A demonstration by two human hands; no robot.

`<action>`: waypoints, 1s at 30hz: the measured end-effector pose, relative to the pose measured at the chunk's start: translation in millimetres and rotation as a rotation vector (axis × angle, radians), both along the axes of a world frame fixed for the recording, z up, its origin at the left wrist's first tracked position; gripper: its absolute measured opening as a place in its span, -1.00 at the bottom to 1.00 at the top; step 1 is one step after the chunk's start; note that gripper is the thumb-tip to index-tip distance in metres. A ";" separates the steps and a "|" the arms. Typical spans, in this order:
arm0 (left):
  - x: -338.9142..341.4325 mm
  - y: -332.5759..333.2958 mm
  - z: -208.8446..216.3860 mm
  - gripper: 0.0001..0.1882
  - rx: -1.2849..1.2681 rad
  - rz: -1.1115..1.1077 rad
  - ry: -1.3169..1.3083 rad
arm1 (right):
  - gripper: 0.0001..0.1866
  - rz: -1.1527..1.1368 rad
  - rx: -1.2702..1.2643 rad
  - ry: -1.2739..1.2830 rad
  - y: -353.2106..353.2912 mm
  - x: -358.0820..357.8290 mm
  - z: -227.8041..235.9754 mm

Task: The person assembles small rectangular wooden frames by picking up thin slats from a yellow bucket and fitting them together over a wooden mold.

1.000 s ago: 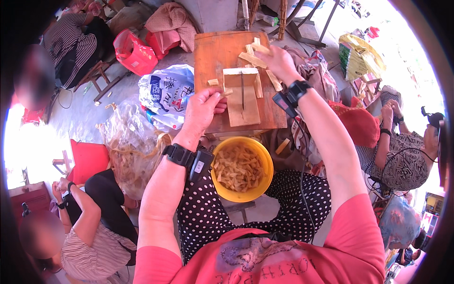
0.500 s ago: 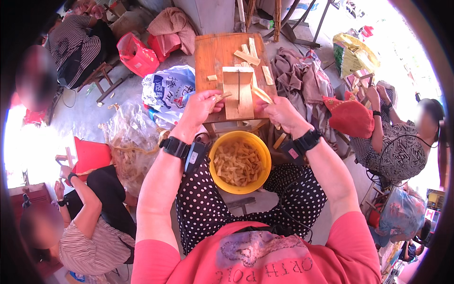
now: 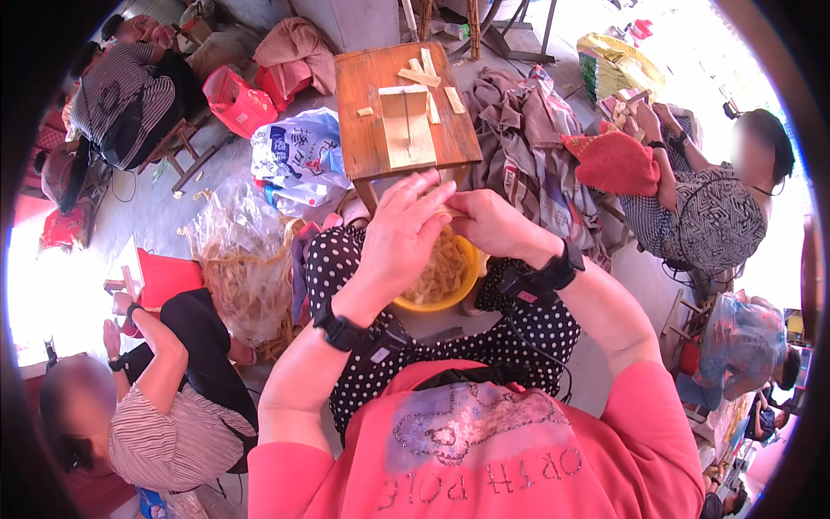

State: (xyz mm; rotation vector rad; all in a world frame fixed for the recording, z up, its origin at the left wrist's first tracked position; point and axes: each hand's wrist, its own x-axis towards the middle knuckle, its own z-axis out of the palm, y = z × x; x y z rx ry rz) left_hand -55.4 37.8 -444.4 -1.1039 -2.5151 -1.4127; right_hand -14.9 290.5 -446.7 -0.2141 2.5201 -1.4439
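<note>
Over a yellow bucket (image 3: pixel 468 284) of cut pale strip pieces (image 3: pixel 443 270), my two hands are close together. My left hand (image 3: pixel 405 232) is open, its fingers stretched out and lying together, with no piece visible in it. My right hand (image 3: pixel 500 227) is closed, and a bit of pale strip (image 3: pixel 482 261) shows below it. Most of that strip is hidden by the fingers. Just beyond, on a small wooden table (image 3: pixel 363 147), stands a pale wooden block (image 3: pixel 411 147) with an upright back and a thin dark line down its middle.
Several pale strips (image 3: pixel 419 78) lie at the table's far right, and a short piece (image 3: pixel 365 112) lies to its left. A white printed bag (image 3: pixel 298 156) is left of the table; brown cloth sacks (image 3: pixel 523 147) lie right. Co-workers sit on both sides, one beside a red bucket (image 3: pixel 170 278).
Both hands have drawn back from the block to above the bucket and come together. My left hand has opened, and the pieces it held no longer show. The view has shifted somewhat.
</note>
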 end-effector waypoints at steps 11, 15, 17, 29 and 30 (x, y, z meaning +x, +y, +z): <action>87.1 -42.0 50.0 -0.65 -0.075 -0.114 -0.123 | -0.64 0.061 -0.149 -0.371 38.9 109.1 87.2; 81.4 -40.5 85.8 -0.56 -0.136 -0.284 -0.039 | -0.66 0.142 -0.097 -0.247 24.7 119.8 120.3; 75.1 -36.2 103.7 -0.52 -0.105 -0.368 -0.625 | -0.66 0.116 -0.084 -0.173 18.2 121.5 133.6; 77.3 -34.8 17.6 -0.59 0.436 -0.429 -1.692 | -0.76 -0.044 -0.409 -0.447 12.7 117.9 43.6; 78.8 -30.8 15.7 -0.59 0.526 -0.385 -1.703 | -0.75 -0.077 -0.477 -0.486 10.0 117.8 37.1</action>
